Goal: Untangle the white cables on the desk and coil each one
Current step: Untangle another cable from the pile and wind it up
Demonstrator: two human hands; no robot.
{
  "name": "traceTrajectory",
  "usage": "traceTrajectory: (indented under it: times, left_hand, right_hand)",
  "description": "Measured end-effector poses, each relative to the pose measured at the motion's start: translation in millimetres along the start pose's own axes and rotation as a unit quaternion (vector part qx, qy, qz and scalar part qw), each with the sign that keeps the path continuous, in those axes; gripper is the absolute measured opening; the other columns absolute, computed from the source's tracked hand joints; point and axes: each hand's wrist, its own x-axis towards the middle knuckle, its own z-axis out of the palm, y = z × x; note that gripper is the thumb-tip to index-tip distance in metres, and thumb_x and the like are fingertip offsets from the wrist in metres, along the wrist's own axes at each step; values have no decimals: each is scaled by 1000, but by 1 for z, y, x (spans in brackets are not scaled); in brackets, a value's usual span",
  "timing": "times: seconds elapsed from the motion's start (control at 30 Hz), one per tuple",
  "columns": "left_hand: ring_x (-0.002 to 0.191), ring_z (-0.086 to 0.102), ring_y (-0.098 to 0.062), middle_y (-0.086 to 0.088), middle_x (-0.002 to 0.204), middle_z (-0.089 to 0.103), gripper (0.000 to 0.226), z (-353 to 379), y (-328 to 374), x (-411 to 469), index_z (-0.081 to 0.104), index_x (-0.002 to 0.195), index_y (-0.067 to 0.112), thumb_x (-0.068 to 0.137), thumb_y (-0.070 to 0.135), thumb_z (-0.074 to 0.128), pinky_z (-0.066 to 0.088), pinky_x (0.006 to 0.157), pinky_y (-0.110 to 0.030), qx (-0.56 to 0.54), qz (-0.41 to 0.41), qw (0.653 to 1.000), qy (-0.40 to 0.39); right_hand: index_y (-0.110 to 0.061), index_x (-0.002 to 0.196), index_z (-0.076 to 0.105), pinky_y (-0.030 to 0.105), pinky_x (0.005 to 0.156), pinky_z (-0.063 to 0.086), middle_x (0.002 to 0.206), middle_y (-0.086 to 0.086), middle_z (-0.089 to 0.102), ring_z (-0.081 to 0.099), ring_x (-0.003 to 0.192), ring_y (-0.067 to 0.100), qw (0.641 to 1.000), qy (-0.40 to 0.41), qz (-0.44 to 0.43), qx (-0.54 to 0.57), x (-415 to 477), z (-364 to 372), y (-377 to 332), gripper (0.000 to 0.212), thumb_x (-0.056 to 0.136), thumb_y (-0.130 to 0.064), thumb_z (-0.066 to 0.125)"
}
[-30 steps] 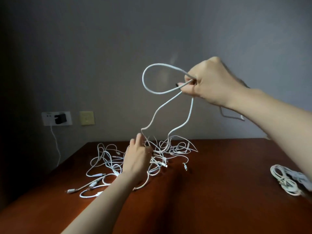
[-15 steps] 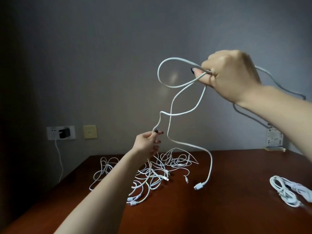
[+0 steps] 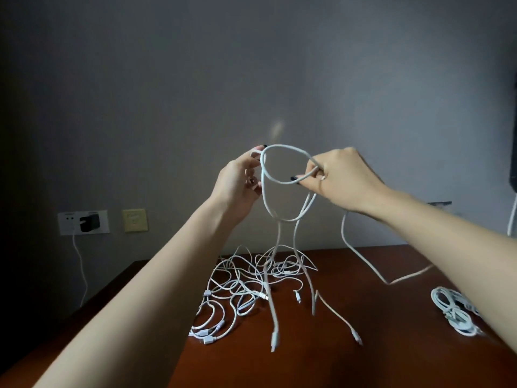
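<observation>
We hold one cable (image 3: 279,146) at centre frame. It looks light, limp and smooth, a thin round cord likely to spring out of loops. Our left hand (image 3: 237,186) pinches the loop's top and our right hand (image 3: 341,177) curls round the crossing. Strands hang toward the desk (image 3: 363,359) and tangle (image 3: 246,287) — best gripped near a plug.

The left forearm (image 3: 156,281) hides the left of the tangle (image 3: 251,287), whose strands cannot be counted. The right hand (image 3: 344,180) hides how the cable (image 3: 282,148) runs through it, and the right forearm (image 3: 453,242) covers part of the coil (image 3: 447,305) by the table's (image 3: 377,354) right edge. The hanging plugs (image 3: 274,341) are blurred.
</observation>
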Motion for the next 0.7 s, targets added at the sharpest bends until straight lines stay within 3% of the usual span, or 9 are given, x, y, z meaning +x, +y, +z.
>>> traceTrajectory:
  times: [0.07, 0.13, 0.2, 0.3, 0.4, 0.47, 0.6, 0.7]
  left_hand:
    - [66, 37, -12, 3, 68, 48, 22, -8, -19, 2, 67, 93, 16, 89, 8, 48, 38, 58, -18, 45, 0, 999, 28]
    - [83, 42, -17, -2, 89, 53, 21, -18, -41, 3, 70, 98, 16, 83, 11, 55, 42, 72, -24, 61, -20, 997, 49]
    - [86, 41, -15, -4, 104, 46, 23, -29, -59, 2, 68, 103, 14, 85, 10, 54, 43, 74, -25, 42, -60, 993, 92]
    - [81, 43, -15, -7, 108, 40, 10, -43, -81, -2, 57, 98, 10, 91, 9, 51, 43, 76, -28, 27, -132, 986, 94]
    - [95, 50, -23, -9, 107, 47, 27, -56, -107, -4, 48, 122, 5, 95, 6, 46, 41, 81, -33, 87, -176, 978, 67]
    - [102, 52, -26, -13, 119, 48, 40, -67, -124, -5, 39, 133, 9, 94, 4, 47, 43, 85, -36, 160, -188, 968, 45]
    - [138, 29, -30, -12, 155, 22, 83, -84, -151, -9, 19, 151, 18, 79, 16, 60, 30, 112, -43, 340, -206, 917, 18]
    - [146, 0, -30, -9, 160, -1, 78, -83, -158, -23, 15, 152, 20, 85, 16, 55, 10, 117, -43, 511, -147, 846, 36]
  right_hand:
    - [-9, 77, 63, 33, 69, 50, 62, -2, 57, 58, 69, 26, 999, -46, 6, -2, -4, 8, 2, 15, 84, -22, 64]
    - [-15, 95, 63, 30, 76, 45, 84, 0, 63, 60, 90, 25, 998, -68, 10, -15, -6, 15, 6, 13, 86, -24, 63]
    - [-14, 116, 57, 32, 85, 41, 110, 5, 62, 54, 107, 25, 997, -70, 15, -29, -6, 22, 12, 32, 88, -27, 63]
    - [-14, 132, 42, 36, 95, 37, 130, 6, 51, 44, 121, 26, 996, -69, 42, -47, -12, 36, 20, 50, 89, -30, 62]
    - [-13, 142, 30, 39, 104, 33, 141, 8, 42, 37, 130, 28, 981, -152, 116, -43, -32, 63, 36, 67, 87, -34, 63]
    - [-11, 146, 26, 40, 109, 32, 145, 11, 39, 35, 133, 29, 961, -218, 171, 0, -54, 84, 47, 74, 86, -34, 64]
    - [-13, 149, 25, 33, 107, 32, 148, 10, 38, 37, 135, 26, 935, -257, 231, 76, -88, 114, 60, 72, 88, -30, 60]
    - [-20, 149, 26, 29, 102, 32, 150, 5, 37, 42, 131, 24, 926, -272, 229, 125, -100, 121, 59, 71, 88, -28, 61]
